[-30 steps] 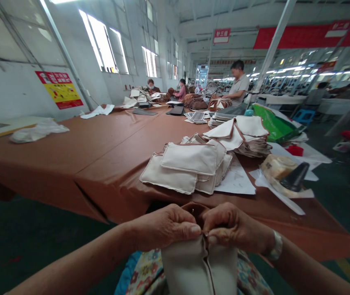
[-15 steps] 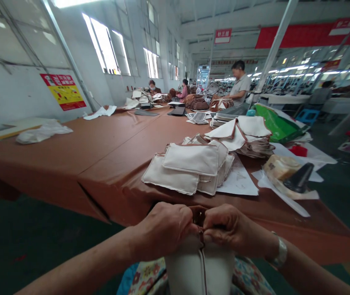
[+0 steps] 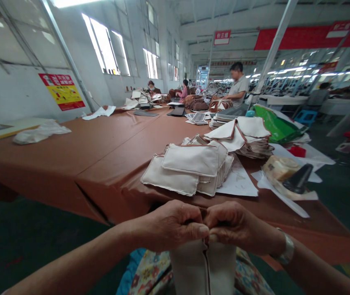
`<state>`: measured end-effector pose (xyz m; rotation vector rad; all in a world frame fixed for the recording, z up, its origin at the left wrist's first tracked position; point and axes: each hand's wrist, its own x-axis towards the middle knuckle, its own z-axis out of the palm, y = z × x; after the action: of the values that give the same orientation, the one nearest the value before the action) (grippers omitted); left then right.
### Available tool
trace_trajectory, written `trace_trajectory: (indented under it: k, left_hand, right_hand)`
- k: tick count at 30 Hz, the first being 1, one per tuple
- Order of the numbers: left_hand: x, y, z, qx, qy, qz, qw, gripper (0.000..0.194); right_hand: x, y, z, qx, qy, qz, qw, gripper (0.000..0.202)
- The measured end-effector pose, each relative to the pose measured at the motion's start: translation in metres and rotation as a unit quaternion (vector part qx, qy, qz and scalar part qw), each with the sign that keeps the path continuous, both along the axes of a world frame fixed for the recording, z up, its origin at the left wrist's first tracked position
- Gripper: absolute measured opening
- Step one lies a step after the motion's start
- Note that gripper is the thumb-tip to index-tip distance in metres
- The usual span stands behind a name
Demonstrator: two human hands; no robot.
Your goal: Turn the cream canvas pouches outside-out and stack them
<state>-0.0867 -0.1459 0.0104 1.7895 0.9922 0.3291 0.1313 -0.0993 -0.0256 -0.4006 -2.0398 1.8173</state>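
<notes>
A cream fabric piece point(image 3: 190, 266) with a dark brown seam down its middle hangs over the lap, below both hands. My left hand point(image 3: 178, 225) is closed on its top edge, thumb pointing right. Pinched at the same edge, my right hand point(image 3: 236, 223) touches the left thumb tip with its own. The fingers hide most of the gripped brown edge. Just beyond the hands, a stack of cream stitched pieces point(image 3: 190, 159) lies near the table's front edge.
The brown-covered table point(image 3: 101, 143) spreads ahead. Behind the stack sits another cream pile point(image 3: 255, 127), with a green bag point(image 3: 276, 123) beside it. A black cone-shaped object point(image 3: 299, 179) and a tan block point(image 3: 281, 167) rest at right. A person point(image 3: 238, 86) stands at the far side.
My left hand has shifted slightly right, and its thumb now extends toward the right thumb. The gap between the hands has closed. The cream piece has moved slightly right.
</notes>
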Motion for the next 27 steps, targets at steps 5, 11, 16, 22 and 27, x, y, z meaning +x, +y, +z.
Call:
trace_trajectory:
  k: [5,11,16,22,27]
  left_hand:
    - [0.002,0.003,-0.01,0.023,0.007,0.014,1.0,0.026]
    - [0.004,0.002,-0.012,0.133,-0.007,0.01,0.991,0.019]
    - [0.002,0.003,-0.021,0.132,-0.065,0.028,0.989,0.03]
    - [-0.029,0.006,-0.031,-0.067,-0.058,0.034,0.995,0.045]
    - [-0.029,-0.009,-0.014,0.129,0.008,0.101,0.986,0.042]
  right_hand:
    - [0.007,0.011,-0.004,-0.035,-0.048,0.017,0.998,0.041]
    - [0.0,0.012,0.001,0.023,-0.049,0.048,0.997,0.039]
    - [-0.005,0.008,-0.01,0.003,0.02,0.006,1.0,0.038]
    - [0.012,0.013,-0.018,0.017,-0.021,-0.016,0.999,0.037]
    - [0.015,0.016,0.001,0.053,-0.049,-0.142,0.987,0.04]
